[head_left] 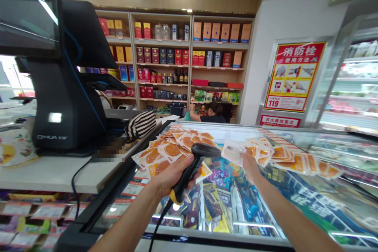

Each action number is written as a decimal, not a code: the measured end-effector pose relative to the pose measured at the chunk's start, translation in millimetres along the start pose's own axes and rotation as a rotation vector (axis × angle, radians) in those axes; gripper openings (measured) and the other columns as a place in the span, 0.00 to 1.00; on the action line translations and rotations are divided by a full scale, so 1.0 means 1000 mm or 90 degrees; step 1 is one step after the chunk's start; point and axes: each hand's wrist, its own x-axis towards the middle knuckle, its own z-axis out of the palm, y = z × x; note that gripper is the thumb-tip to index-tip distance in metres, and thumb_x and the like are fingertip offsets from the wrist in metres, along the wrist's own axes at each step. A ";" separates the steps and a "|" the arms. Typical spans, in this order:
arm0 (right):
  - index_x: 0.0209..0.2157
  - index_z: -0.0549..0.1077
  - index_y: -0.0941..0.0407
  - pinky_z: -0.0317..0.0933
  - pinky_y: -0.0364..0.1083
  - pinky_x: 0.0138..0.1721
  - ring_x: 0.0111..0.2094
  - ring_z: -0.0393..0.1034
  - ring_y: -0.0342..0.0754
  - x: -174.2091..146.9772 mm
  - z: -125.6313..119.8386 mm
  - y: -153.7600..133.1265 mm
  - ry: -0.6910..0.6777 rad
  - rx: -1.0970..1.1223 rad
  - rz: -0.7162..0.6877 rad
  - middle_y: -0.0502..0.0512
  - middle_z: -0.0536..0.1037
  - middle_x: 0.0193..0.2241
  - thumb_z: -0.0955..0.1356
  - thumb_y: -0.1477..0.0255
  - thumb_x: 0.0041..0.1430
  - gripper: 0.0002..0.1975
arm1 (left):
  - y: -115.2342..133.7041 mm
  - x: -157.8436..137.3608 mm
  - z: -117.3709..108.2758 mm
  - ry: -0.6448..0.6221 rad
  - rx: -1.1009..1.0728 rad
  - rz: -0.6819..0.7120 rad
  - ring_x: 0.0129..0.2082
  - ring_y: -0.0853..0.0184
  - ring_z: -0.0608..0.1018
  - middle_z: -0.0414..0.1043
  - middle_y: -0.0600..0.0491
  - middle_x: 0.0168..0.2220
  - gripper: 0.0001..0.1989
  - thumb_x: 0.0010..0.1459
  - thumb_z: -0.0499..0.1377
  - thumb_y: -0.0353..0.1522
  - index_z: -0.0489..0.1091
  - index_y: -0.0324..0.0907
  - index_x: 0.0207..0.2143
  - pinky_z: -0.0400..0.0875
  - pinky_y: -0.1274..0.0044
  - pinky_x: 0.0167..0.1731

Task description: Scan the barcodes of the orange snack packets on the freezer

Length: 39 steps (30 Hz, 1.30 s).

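Note:
My left hand (174, 173) is wrapped round the grip of a black barcode scanner (203, 151) with a yellow-edged base, its head pointing right. A cable runs down from the grip. In my right hand (250, 166) is a small clear-and-white packet (233, 152), with a label side facing the scanner head. Left of the scanner lies a spread pile of flat packets (172, 149) with round orange-brown pieces inside. More of these packets, in an overlapping row (292, 158), lie to the right of my right hand. Both groups rest on the glass freezer lid.
Under the glass of the chest freezer (177, 240) are colourful bags. A black checkout terminal (71, 86) and a striped cloth item (141, 125) stand on the left counter (67, 177). Beyond the freezer, a person (213, 113) is low before shelves of boxes (165, 56).

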 end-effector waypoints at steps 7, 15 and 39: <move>0.49 0.59 0.57 0.47 0.50 0.48 0.49 0.55 0.48 0.004 -0.024 -0.019 0.115 -0.466 -0.283 0.56 0.64 0.48 0.52 0.76 0.52 0.22 | 0.002 -0.007 -0.021 0.076 0.007 -0.017 0.14 0.76 0.65 0.64 0.56 0.19 0.18 0.47 0.50 0.46 0.61 0.39 0.26 0.56 0.83 0.14; 0.48 0.58 0.52 0.46 0.60 0.43 0.52 0.44 0.54 -0.001 -0.027 0.000 -0.077 -0.803 -0.287 0.55 0.59 0.50 0.53 0.79 0.50 0.22 | 0.009 -0.020 -0.029 0.116 -0.015 -0.029 0.13 0.76 0.65 0.64 0.55 0.18 0.18 0.47 0.51 0.45 0.62 0.38 0.27 0.56 0.83 0.13; 0.50 0.57 0.53 0.48 0.51 0.47 0.49 0.54 0.52 -0.067 0.085 -0.067 -0.523 -0.458 -0.484 0.58 0.60 0.50 0.60 0.57 0.46 0.29 | 0.005 -0.066 -0.075 0.177 -0.017 -0.011 0.15 0.77 0.64 0.63 0.54 0.20 0.19 0.49 0.49 0.44 0.65 0.35 0.25 0.56 0.84 0.14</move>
